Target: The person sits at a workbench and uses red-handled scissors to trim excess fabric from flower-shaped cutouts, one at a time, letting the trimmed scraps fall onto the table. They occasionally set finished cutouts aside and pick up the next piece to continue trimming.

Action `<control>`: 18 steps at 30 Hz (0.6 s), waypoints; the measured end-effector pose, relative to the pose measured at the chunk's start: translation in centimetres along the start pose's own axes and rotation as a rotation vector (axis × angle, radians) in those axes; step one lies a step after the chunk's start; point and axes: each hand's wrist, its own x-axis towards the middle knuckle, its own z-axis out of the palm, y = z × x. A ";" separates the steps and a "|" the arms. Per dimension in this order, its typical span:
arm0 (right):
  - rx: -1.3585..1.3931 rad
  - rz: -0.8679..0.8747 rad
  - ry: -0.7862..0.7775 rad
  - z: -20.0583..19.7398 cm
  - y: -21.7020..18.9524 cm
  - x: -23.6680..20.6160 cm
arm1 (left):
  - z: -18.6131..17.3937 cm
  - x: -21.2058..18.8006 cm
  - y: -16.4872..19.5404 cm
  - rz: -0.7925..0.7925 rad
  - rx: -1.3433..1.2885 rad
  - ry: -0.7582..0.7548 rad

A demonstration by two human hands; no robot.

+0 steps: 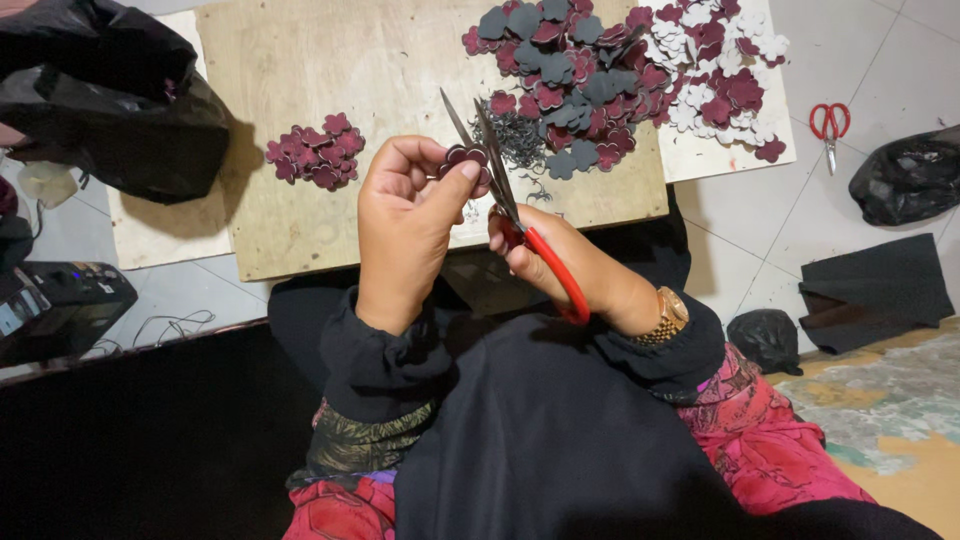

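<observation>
A wide plywood board [330, 200] is lying flat on the tiled floor [880, 80], serving as the work surface, w/ a paler board beside it at the far right. Two heaps are sitting on it: a big mixed pile of cutouts [600, 80] in dark red, grey and white, and a small stack of dark red ones [315, 155] to the left. Thin grey trimmings [520, 140] are lying scattered between them.

The left hand [405, 235] is pinching one small dark red flower piece [465, 157] btwn thumb and forefinger, its grip closed on the lower edge, scalloped rim left free. The piece is sitting just above the board's near edge, at the blades. It is looking thin, light and bendy, prob. felt or foam, hard to tell from here. It is prob. best held near the cut so it does not flop.

The right hand [565, 265] is wrapping its grip shut around the red handles of the scissors [505, 185], blades standing partly open, metal, stiff and sharp.

A second pair of red scissors [829, 125] is lying on the tiles, well apart.
</observation>
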 end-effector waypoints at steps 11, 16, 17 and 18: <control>0.071 0.008 -0.023 0.7 -1.2 0.3 | 0.4 -0.6 0.8 0.030 0.008 0.007; -0.025 -0.049 -0.002 0.7 -1.2 0.5 | 0.6 -0.6 0.8 0.082 -0.066 0.031; -0.025 -0.048 0.000 0.7 -1.2 0.5 | 0.7 -0.5 0.8 0.083 -0.063 0.041; -0.026 -0.047 0.002 0.7 -1.3 0.5 | 0.8 -0.6 0.7 0.083 -0.060 0.052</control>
